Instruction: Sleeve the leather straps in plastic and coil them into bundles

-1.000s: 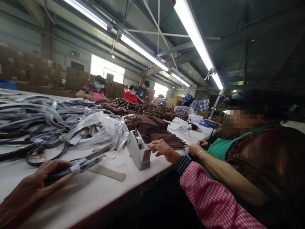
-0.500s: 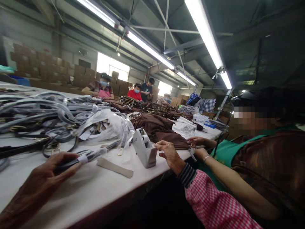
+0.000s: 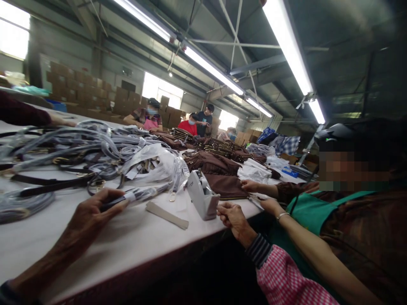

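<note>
My left hand point(image 3: 95, 212) is closed around a grey bag strap point(image 3: 143, 194) bundled in clear plastic, with a white label near my fingertips. The strap's far end stretches over the white table towards the middle. At the table's front edge stands a grey tape dispenser point(image 3: 203, 199). Right beside its front end, my right hand point(image 3: 235, 220) is held in a pinch; anything between the fingertips is too small to make out. A flat grey-brown strip point(image 3: 167, 215) lies on the table between the strap and the dispenser.
Plastic-wrapped straps point(image 3: 92, 142) heap up at the left, next to a plastic bag of small pieces point(image 3: 152, 163). Brown fabric bags point(image 3: 210, 163) are piled behind the dispenser. A co-worker in a green apron point(image 3: 307, 212) works close at my right. Several people sit or stand beyond.
My right hand has drawn slightly down from the dispenser's upper edge, its fingers more curled. The view has swung left, and another person's dark sleeve now shows at the left.
</note>
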The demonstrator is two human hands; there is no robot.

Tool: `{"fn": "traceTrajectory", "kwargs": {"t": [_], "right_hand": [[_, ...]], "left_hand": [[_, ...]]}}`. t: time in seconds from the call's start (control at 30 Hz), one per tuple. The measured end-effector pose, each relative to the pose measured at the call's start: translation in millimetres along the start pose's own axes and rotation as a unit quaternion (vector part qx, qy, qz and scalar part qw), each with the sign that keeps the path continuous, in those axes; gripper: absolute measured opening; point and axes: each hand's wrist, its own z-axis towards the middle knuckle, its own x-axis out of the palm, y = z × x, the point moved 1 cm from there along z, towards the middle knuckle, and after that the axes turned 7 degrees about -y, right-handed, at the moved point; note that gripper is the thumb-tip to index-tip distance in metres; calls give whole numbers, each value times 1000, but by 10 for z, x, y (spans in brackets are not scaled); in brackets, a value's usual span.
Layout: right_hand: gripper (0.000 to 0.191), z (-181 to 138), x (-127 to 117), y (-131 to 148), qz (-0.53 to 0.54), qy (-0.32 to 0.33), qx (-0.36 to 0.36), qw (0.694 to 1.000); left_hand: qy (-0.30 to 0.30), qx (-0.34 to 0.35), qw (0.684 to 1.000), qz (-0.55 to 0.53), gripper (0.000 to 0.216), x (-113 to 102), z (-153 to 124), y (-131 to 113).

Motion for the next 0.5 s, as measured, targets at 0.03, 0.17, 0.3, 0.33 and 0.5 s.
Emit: {"fn": "traceTrajectory", "kwargs": {"t": [0.03,0.17,0.3,0.33,0.5], "right_hand": [[52,-39,-7,0,-11,4,-1,1000],[50,-297,236,72,-21,84,-33,996],[41,-654,1054,92,25,230,-30,972],[40,-725,1298,73,49,263,-24,963],[39,-800,2138,-58,151,260,7,954]], "left_hand": [[0,-1,1000,-19,53,7,-7,-6],[17,29,998,-60,42,39,-23,-46],[24,41,997,-67,34,45,-44,-42],[25,41,997,-66,34,42,-48,-32],[20,54,996,-61,34,43,-28,27]]}}
